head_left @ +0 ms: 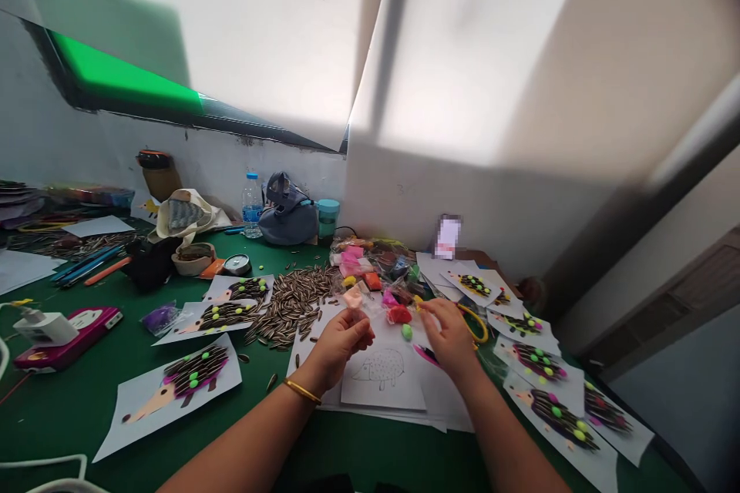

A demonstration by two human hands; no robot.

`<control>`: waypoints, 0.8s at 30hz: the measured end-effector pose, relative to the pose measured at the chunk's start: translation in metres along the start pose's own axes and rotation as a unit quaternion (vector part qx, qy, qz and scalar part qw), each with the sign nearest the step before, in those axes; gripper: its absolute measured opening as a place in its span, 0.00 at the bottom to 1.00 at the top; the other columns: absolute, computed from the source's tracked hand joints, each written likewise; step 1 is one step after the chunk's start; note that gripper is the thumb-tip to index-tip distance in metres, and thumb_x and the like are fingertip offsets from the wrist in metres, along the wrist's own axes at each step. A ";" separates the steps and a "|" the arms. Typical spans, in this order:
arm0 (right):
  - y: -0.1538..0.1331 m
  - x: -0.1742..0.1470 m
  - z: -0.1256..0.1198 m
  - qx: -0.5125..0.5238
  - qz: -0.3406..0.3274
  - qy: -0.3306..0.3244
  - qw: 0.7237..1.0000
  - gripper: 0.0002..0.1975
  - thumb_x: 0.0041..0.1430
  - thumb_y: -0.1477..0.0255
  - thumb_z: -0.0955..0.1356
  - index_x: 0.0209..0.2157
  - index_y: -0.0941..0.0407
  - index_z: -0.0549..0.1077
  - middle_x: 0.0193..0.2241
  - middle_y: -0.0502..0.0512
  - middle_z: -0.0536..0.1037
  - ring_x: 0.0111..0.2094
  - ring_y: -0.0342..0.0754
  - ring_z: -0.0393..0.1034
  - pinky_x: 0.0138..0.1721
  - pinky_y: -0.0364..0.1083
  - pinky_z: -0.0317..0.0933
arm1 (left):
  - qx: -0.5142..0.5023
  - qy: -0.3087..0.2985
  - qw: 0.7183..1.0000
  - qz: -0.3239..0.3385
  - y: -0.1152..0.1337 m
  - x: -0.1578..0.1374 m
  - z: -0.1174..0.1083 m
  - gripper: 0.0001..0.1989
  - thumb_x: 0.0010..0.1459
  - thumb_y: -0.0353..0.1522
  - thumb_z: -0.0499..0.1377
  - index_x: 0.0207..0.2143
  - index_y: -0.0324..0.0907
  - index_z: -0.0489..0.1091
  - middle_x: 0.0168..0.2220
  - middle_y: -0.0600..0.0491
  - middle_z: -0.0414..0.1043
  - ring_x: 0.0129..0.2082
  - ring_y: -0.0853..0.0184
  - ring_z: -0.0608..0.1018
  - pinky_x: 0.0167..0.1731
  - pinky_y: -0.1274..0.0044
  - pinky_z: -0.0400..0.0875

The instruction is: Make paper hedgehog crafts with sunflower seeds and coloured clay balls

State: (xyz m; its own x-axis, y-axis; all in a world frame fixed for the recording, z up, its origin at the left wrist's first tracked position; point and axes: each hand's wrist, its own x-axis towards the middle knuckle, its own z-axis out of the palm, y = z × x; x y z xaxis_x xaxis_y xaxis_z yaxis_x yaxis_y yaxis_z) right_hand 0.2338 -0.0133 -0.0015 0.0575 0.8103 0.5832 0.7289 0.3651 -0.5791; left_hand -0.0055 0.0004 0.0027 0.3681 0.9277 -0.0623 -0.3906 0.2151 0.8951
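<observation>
My left hand (345, 339) is closed, pinching a clear packet of peach modelling clay (353, 296). It is above a sheet with a pencil-drawn hedgehog (380, 370). To its right, my right hand (448, 335) has its fingers stretched forward and slightly bent, the thumb apart from them. Its fingertips are by a small yellow piece (417, 303), and I see nothing gripped. Red clay (398, 314) and a green clay lump (407, 332) lie between the hands. Yellow-handled scissors (475, 326) lie beyond my right wrist.
Sunflower seeds (294, 300) are heaped left of the paper, with clay packets (364, 266) behind. Finished hedgehog pictures (179, 385) lie on both sides of the green table. A phone (448, 237) leans at the wall. A bottle (252, 208) and pink power bank (69, 339) are at left.
</observation>
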 end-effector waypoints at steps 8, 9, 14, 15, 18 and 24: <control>-0.064 -0.006 0.045 0.232 0.063 -0.092 0.966 0.08 0.57 0.67 0.66 0.32 0.55 0.75 0.33 0.53 0.76 0.35 0.49 0.70 0.39 0.47 0.64 | 0.064 -0.046 0.997 -0.007 -0.007 0.000 -0.002 0.19 0.49 0.44 0.67 0.28 0.40 0.65 0.21 0.56 0.68 0.20 0.73 0.67 0.24 0.79 0.59; -0.064 -0.006 0.046 0.231 0.069 -0.084 0.967 0.08 0.57 0.67 0.66 0.29 0.55 0.74 0.30 0.53 0.75 0.34 0.48 0.69 0.37 0.47 0.63 | 0.083 -0.043 0.996 -0.004 -0.009 0.001 -0.003 0.19 0.49 0.45 0.66 0.30 0.40 0.66 0.21 0.55 0.69 0.20 0.72 0.68 0.24 0.79 0.60; -0.056 -0.010 0.041 0.182 0.072 -0.038 0.980 0.11 0.59 0.66 0.66 0.25 0.55 0.70 0.26 0.50 0.70 0.30 0.46 0.65 0.33 0.45 0.60 | 0.286 0.162 0.926 0.183 -0.016 0.003 -0.009 0.26 0.43 0.41 0.70 0.42 0.44 0.66 0.32 0.54 0.69 0.32 0.67 0.72 0.32 0.76 0.66; -0.055 -0.012 0.041 0.174 0.061 -0.037 0.982 0.11 0.60 0.66 0.66 0.25 0.55 0.70 0.26 0.51 0.70 0.30 0.47 0.65 0.33 0.46 0.60 | 0.323 0.173 0.904 0.221 -0.017 0.002 -0.009 0.25 0.44 0.40 0.70 0.43 0.44 0.67 0.35 0.53 0.70 0.35 0.66 0.73 0.34 0.75 0.67; -0.053 -0.017 0.042 0.179 -0.003 -0.061 0.982 0.09 0.62 0.67 0.66 0.28 0.54 0.72 0.28 0.52 0.72 0.33 0.48 0.66 0.36 0.47 0.61 | 0.368 0.074 0.893 0.250 -0.018 -0.004 -0.005 0.21 0.50 0.38 0.67 0.46 0.46 0.69 0.41 0.52 0.72 0.40 0.65 0.74 0.39 0.73 0.69; -0.056 -0.024 0.045 0.198 -0.062 -0.090 0.974 0.07 0.64 0.70 0.64 0.37 0.52 0.75 0.36 0.56 0.74 0.40 0.50 0.68 0.42 0.49 0.63 | 0.339 0.028 0.914 0.223 -0.019 -0.003 -0.004 0.10 0.56 0.37 0.62 0.39 0.44 0.74 0.38 0.52 0.76 0.38 0.65 0.77 0.38 0.74 0.72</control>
State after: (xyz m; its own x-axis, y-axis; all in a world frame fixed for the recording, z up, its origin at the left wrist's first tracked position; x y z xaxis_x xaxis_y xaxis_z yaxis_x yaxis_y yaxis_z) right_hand 0.1606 -0.0323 -0.0083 -0.1617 0.8028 0.5739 0.4005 0.5849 -0.7053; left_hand -0.0022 -0.0051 -0.0161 0.2490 0.8947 0.3707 0.1270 -0.4097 0.9034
